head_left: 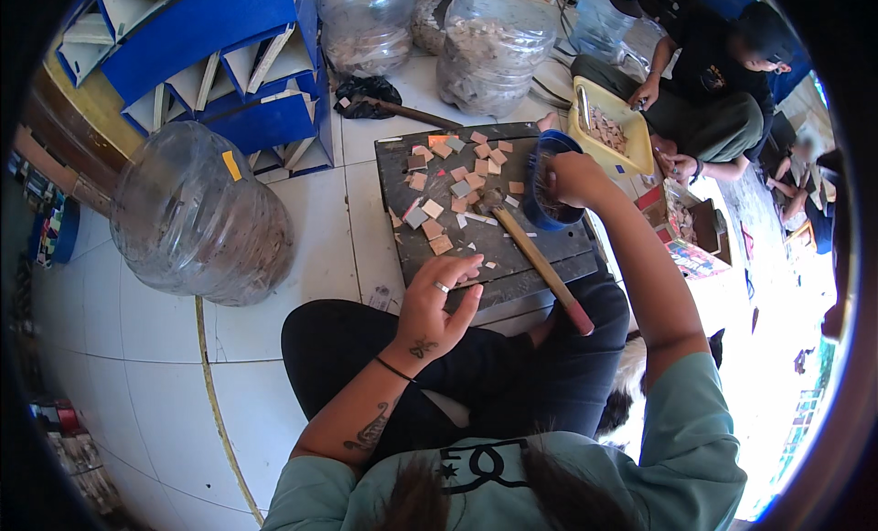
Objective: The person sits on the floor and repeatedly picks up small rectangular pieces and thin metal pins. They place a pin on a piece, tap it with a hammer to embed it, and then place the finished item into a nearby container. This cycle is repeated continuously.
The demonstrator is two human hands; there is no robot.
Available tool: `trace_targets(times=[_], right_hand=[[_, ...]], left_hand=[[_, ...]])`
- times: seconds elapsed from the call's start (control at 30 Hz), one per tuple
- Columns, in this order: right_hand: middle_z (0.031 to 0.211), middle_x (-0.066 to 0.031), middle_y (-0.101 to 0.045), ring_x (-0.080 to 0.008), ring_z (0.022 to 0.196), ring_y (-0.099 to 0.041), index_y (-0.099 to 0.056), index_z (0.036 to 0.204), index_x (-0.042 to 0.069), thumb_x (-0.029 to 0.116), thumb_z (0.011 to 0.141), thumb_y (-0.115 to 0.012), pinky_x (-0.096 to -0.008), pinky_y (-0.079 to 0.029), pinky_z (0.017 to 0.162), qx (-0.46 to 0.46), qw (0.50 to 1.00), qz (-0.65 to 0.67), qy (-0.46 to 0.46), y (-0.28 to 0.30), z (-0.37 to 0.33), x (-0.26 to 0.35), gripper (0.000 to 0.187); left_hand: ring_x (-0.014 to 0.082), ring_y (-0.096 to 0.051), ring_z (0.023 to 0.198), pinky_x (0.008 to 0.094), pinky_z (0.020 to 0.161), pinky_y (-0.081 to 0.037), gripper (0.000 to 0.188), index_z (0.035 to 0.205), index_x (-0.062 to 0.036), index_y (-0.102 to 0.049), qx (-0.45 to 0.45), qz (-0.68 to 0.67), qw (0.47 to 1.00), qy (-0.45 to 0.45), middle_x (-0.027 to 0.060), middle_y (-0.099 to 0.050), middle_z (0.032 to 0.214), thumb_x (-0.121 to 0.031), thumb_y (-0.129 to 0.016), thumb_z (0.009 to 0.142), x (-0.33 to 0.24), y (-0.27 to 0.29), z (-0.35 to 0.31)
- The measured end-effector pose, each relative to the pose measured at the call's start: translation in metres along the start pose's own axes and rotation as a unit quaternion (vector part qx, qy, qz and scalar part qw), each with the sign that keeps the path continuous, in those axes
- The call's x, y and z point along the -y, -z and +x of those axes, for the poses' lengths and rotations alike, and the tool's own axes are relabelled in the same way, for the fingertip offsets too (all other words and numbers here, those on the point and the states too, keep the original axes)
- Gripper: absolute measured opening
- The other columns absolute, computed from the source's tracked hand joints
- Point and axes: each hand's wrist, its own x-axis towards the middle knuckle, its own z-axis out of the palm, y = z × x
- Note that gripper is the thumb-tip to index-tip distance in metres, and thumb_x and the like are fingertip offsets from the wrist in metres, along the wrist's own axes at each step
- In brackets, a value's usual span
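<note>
My right hand (pixel 574 178) reaches into a round blue tub (pixel 547 218) at the right edge of a dark board (pixel 416 264); its fingertips are hidden inside. Over the board's near edge hovers my left hand (pixel 443 298), thumb and fingers apart, holding nothing. Several small square brown and grey tile pieces (pixel 475 180) lie scattered on the board, with white slivers among them. Between the pieces and the tub rests a hammer (pixel 540 264), its wooden handle slanting toward my right knee and its red end overhanging the board.
Large clear plastic containers of scraps stand at the left (pixel 201 229) and back (pixel 494 64). Behind is a blue rack (pixel 206 51). To the right, a seated person (pixel 722 83) works over a yellow basin (pixel 583 119) of pieces, near an open cardboard box (pixel 718 234). A cat (pixel 626 375) lies beside my right leg.
</note>
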Motion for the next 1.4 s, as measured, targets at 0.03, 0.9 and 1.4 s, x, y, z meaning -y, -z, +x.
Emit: trace_targets(times=[0.03,0.9,1.4], right_hand=[[0.085,-0.0151,-0.071,-0.0329,0.081,-0.068,-0.073,0.085,0.007,0.022,0.072,-0.073,-0.0405,-0.054,0.074,0.0,1.0,0.021,-0.006,0.001,-0.002,-0.001,0.019],[0.081,-0.0067,-0.069,-0.0116,0.076,-0.065,-0.067,0.109,-0.003,-0.003,0.079,-0.068,-0.0257,-0.051,0.072,-0.028,0.938,0.345,0.031,0.022,-0.031,-0.034,0.03],[0.094,-0.009,-0.067,-0.031,0.096,-0.06,-0.07,0.092,0.008,0.018,0.073,-0.074,-0.0425,-0.047,0.087,-0.078,0.992,0.069,0.077,0.003,-0.028,-0.01,0.021]], left_hand=[[0.0223,-0.062,0.087,0.0314,0.081,-0.05,0.032,0.118,-0.0034,-0.061,0.002,0.001,1.0,0.0,0.0105,-0.064,0.099,-0.004,-0.065,0.086,0.0,0.001,0.0],[0.0299,-0.057,0.101,0.0405,0.09,-0.046,0.029,0.109,-0.0057,-0.071,0.126,0.427,0.895,0.041,0.0111,-0.064,0.105,-0.024,-0.068,0.086,0.091,0.059,0.154],[0.0127,-0.061,0.069,0.0259,0.066,-0.051,0.013,0.094,-0.0012,-0.064,0.092,0.164,0.972,0.14,0.0057,-0.068,0.084,-0.008,-0.071,0.084,0.085,0.045,0.156]])
